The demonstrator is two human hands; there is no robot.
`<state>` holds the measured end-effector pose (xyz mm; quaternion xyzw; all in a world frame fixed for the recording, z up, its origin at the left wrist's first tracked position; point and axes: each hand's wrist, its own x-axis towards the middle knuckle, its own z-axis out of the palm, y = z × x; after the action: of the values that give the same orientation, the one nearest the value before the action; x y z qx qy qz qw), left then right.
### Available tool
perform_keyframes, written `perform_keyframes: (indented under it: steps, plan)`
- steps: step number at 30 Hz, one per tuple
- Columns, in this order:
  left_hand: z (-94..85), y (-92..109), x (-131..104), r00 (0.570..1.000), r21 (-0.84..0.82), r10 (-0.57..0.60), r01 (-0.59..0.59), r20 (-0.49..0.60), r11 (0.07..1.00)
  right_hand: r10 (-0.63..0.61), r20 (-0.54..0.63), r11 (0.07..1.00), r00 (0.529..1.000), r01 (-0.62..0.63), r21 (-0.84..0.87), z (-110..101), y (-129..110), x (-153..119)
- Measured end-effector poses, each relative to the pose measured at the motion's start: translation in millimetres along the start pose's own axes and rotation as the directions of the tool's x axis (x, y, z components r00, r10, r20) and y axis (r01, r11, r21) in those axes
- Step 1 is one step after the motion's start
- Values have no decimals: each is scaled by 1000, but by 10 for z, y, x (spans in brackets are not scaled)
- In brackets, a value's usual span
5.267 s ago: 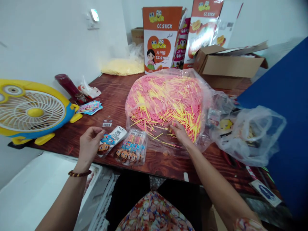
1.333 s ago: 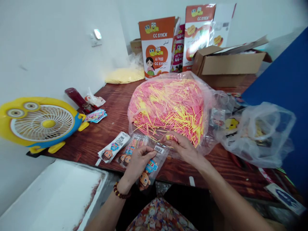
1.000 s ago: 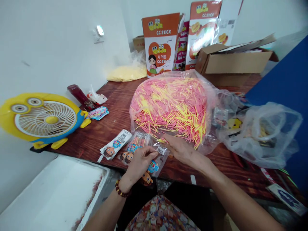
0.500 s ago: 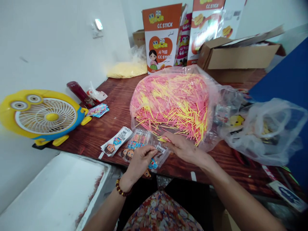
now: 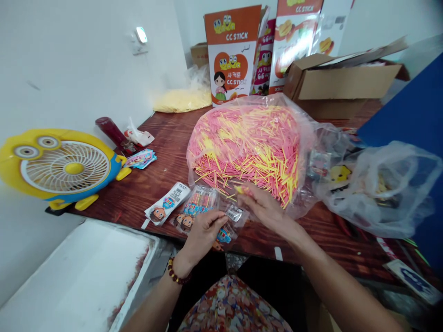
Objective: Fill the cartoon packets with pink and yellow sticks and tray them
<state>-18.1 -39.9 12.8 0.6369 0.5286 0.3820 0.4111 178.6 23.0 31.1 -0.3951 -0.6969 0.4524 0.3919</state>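
My left hand (image 5: 205, 231) is closed, its thumb and fingers pinching the edge of a small clear printed pouch (image 5: 234, 214) over the table's front edge. Pink and yellow sticks (image 5: 245, 189) show at the fingertips of my right hand (image 5: 262, 205), which is closed on them, just above and right of the pouch. Behind my hands lies a large clear bag (image 5: 242, 115) heaped with loose pink and yellow sticks (image 5: 263, 161). Left of my left hand are stick-filled pouches (image 5: 199, 201) and a stack of flat printed pouches (image 5: 167, 204).
A yellow and blue cartoon fan (image 5: 71, 166) stands at the left, near a dark red bottle (image 5: 111, 131) and printed cards (image 5: 140, 158). Printed cartons (image 5: 231, 55) and an open cardboard box (image 5: 346, 85) are at the back. Clear plastic bags (image 5: 384, 184) lie at the right.
The pouch in my left hand has lifted and tilted, its top now nearer the sticks. My right hand has shifted slightly right, still holding its sticks.
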Motion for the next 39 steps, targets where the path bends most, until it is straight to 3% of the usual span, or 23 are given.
perform_keyframes:
  steps: [2, 4, 7, 9, 14, 24, 29, 34, 36, 39]
  plan:
    - [7, -9, -21, 998, -5, 67, -67, -20, 998, 68, -181, 959, 981, -14, 283, 28, -85, 45]
    - [25, -40, -30, 991, -5, 132, -132, -32, 991, 123, -303, 842, 945, 63, 536, 89, -195, 83]
    - [59, -93, -21, 972, 1, 227, -227, -64, 974, 143, -338, 685, 930, 153, 712, 225, -345, 109]
    - [76, -109, -11, 963, 2, 260, -261, -73, 965, 146, -344, 659, 927, 168, 733, 321, -391, 106]
    - [88, -104, -8, 960, -33, 254, -259, -116, 965, 163, -340, 745, 926, 110, 658, 469, -303, 36]
    - [151, -118, 13, 968, -147, 160, -189, -192, 971, 183, -376, 903, 908, -4, 431, 456, -124, -15]
    - [150, -144, 51, 975, -201, 96, -138, -202, 970, 167, -226, 867, 960, -34, 498, 456, -152, -14]
    - [124, -97, 118, 978, -323, 4, -72, -208, 944, 109, -124, 900, 986, -45, 434, 378, -205, 18]
    - [109, -54, 164, 980, -401, -28, -54, -195, 914, 64, -137, 940, 989, -14, 341, 322, -258, 55]
    - [77, -4, 241, 981, -475, -35, -62, -191, 878, -46, -42, 999, 998, 46, 7, 220, -342, 115]
